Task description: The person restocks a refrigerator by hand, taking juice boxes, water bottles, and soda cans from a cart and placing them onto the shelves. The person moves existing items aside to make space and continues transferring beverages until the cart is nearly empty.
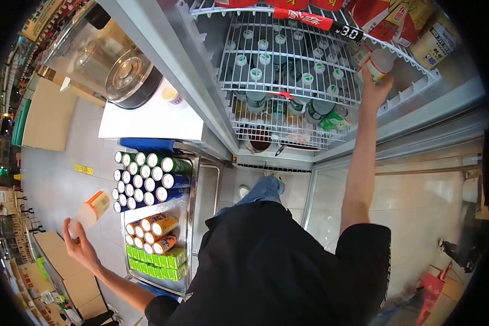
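Note:
My left hand (82,247) is stretched out to the left, its fingers closed round one end of a translucent bottle (96,205) with a cream and orange label. The bottle is tilted, beside the cart of drinks. Inside the open fridge, my right hand (376,87) grips a similar translucent bottle (383,58) with a red and cream label, at the right end of the wire shelf (288,89). Left of it stand several bottles with white and green caps (264,58). A green can (338,113) lies on the level below.
A metal cart (193,217) holds dark cans (146,176), orange cans (155,228) and green cartons (157,263). A clear dispenser (127,76) and a paper cup (170,96) stand on a white counter (130,122). The glass fridge door (396,206) hangs open on the right.

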Demonstrator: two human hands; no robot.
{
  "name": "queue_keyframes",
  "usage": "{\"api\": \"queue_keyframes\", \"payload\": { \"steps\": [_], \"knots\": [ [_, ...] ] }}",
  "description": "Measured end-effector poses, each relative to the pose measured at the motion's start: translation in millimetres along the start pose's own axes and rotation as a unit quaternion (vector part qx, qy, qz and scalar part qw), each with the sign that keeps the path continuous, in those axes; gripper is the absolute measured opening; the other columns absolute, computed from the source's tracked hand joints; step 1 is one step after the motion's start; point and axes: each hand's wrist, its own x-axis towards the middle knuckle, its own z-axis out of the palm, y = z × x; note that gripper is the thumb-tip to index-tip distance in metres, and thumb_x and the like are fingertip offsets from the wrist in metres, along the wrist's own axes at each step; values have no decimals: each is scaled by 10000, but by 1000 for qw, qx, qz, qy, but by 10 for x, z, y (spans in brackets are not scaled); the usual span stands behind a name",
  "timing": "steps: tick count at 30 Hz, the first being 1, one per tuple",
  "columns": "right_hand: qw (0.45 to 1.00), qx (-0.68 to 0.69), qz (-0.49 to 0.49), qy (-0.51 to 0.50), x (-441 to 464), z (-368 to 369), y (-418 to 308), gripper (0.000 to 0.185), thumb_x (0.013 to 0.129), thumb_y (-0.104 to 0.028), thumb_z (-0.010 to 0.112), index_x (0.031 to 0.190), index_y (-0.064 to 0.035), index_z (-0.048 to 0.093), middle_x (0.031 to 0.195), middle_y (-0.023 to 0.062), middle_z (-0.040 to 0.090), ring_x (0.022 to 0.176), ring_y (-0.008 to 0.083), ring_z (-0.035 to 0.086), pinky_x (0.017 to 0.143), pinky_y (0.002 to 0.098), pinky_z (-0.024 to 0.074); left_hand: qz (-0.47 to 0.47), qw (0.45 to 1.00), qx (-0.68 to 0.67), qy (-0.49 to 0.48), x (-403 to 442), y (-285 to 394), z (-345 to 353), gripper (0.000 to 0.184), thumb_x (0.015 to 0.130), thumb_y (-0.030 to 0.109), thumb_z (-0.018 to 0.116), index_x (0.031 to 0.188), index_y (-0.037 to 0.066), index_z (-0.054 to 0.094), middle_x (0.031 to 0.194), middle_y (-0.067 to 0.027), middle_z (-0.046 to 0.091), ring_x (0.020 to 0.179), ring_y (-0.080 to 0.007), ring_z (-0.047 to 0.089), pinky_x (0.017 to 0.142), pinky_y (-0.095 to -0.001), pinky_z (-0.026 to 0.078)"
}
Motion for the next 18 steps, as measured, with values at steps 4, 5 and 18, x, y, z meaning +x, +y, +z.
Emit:
{"api": "queue_keyframes", "payload": {
  "steps": [4, 5, 18],
  "knots": [
    [989, 59, 81, -111, -1003, -86, -587, 466, 854, -112, 709, 1262, 37, 542, 1276, 151, 578, 1179, 223, 545, 1015, 342, 404, 164, 972, -150, -72, -200, 748, 435, 284, 881, 57, 622, 1155, -17, 603, 1046, -132, 660, 925, -191, 633, 799, -306, 505],
    [977, 53, 20, -204, -1226, -94, -658, 410, 833, -80, 710, 1221, -13, 594, 1203, 123, 629, 1141, 229, 575, 999, 351, 420, 204, 957, -178, -101, -239, 957, 575, 287, 867, 46, 627, 1143, -30, 603, 1054, -133, 659, 934, -196, 632, 813, -312, 506],
    [964, -47, -186, -183, -1210, -14, -1002, 792, 607, -94, 792, 1319, -18, 455, 1342, 156, 518, 1227, 303, 508, 1010, 456, 402, 508, 712, -387, -293, -1126, 3647, 1824, 529, 716, 136, 799, 1184, -4, 597, 1119, -176, 653, 994, -354, 648, 843, -380, 511]
  ]
}}
